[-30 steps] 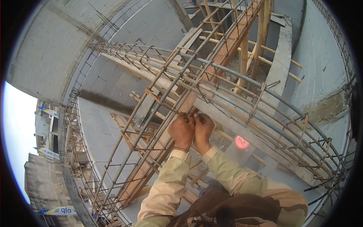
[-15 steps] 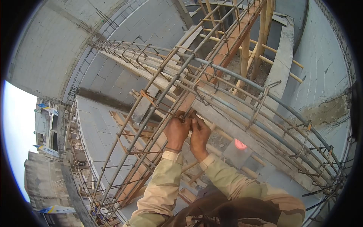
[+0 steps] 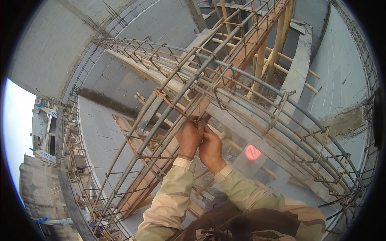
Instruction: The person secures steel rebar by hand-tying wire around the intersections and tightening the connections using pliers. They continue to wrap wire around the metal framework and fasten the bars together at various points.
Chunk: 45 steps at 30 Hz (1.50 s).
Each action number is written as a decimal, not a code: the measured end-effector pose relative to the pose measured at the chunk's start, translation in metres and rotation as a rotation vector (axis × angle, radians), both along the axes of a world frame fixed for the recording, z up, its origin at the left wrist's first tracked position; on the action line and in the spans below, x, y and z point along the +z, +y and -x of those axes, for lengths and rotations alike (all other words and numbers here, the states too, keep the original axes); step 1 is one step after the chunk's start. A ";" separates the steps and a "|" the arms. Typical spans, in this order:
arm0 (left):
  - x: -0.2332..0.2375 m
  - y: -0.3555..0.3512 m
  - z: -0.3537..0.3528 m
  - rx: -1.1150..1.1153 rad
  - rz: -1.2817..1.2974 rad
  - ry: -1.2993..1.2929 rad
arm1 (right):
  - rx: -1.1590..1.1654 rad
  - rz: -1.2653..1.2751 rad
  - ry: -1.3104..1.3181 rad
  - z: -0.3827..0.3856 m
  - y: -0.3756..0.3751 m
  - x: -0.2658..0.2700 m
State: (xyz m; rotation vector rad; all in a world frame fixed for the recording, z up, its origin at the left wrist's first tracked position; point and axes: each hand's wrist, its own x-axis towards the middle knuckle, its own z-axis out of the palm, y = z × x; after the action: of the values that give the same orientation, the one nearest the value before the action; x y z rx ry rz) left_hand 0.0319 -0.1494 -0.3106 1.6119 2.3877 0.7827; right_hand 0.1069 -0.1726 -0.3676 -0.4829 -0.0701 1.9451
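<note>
My left hand (image 3: 189, 138) is closed at a lower bar of the rebar cage (image 3: 201, 66), its fingers bent over something too small to make out. Right beside it, my right hand (image 3: 211, 148) is closed too, with its fingertips meeting those of the left. What the fingers pinch is hidden between them. An orange-brown rusty stirrup (image 3: 164, 97) crosses the bars just above and left of my hands. Under the cage runs a reddish-brown formwork board (image 3: 201, 106).
A second rebar cage (image 3: 132, 46) branches to the upper left, and a curved one sweeps to the lower right. Wooden poles (image 3: 277, 50) stand at the upper right. A pink round object (image 3: 253, 152) lies below right. Grey block walls (image 3: 108, 78) surround the frames.
The view has shifted slightly. My hands are still together at the same part of the cage, and the right hand has turned slightly, its fingers now tucked closer to the left.
</note>
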 end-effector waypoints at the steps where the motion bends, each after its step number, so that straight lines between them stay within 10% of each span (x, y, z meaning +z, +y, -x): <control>1: -0.001 -0.001 0.001 -0.002 0.001 -0.022 | 0.005 0.054 0.064 0.000 0.002 0.003; 11: -0.001 -0.008 0.025 -0.113 0.184 -0.139 | 0.017 0.065 0.135 0.008 0.016 0.016; 16: -0.001 -0.009 0.032 -0.122 0.139 -0.664 | 0.120 0.146 0.062 0.003 0.018 0.016; 26: -0.003 0.011 0.035 0.006 0.028 -0.267 | 0.322 0.161 -0.094 -0.012 0.035 0.016; 37: 0.013 0.014 0.032 0.044 -0.007 -1.073 | 0.393 0.095 -0.103 -0.022 0.034 0.015; 45: -0.005 0.019 0.036 0.114 -0.015 -0.724 | 0.263 0.127 -0.080 -0.014 0.021 0.024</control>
State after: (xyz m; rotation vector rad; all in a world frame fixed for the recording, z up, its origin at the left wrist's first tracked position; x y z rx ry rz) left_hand -0.0038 -0.1300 -0.3153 0.9548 1.9417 1.1595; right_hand 0.1212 -0.1519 -0.3439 -0.6625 -0.0644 2.1964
